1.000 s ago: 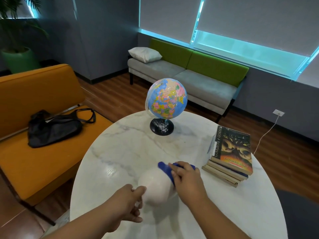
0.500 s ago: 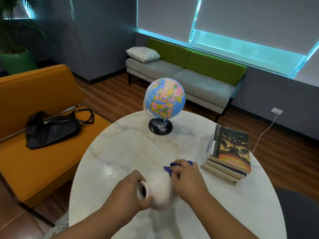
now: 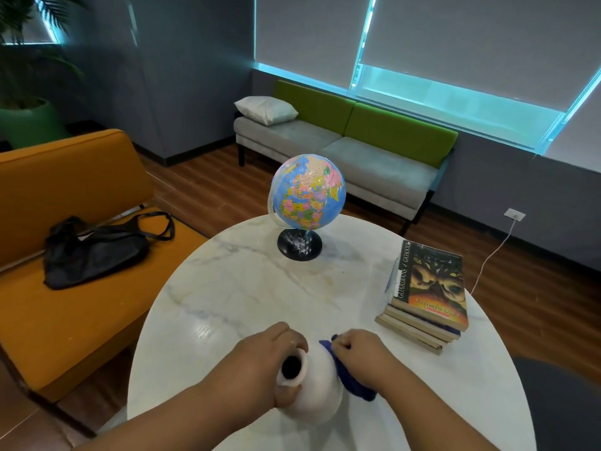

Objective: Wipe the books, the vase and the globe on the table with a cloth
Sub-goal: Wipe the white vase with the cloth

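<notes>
A white vase (image 3: 317,388) sits near the front edge of the round marble table (image 3: 247,288), its dark mouth tilted toward me. My left hand (image 3: 260,369) grips the vase around its neck. My right hand (image 3: 361,356) presses a blue cloth (image 3: 353,379) against the vase's right side. A colourful globe (image 3: 308,192) on a black base stands at the far side of the table. A stack of books (image 3: 426,297) lies at the right of the table.
An orange bench (image 3: 65,320) with a black bag (image 3: 94,252) stands to the left of the table. A grey and green sofa (image 3: 351,151) with a white pillow sits under the window. A dark chair (image 3: 566,405) is at the lower right.
The vase has been turned so its mouth faces me. My left hand moved up onto its neck, and my right hand slid the cloth down the vase's right side.
</notes>
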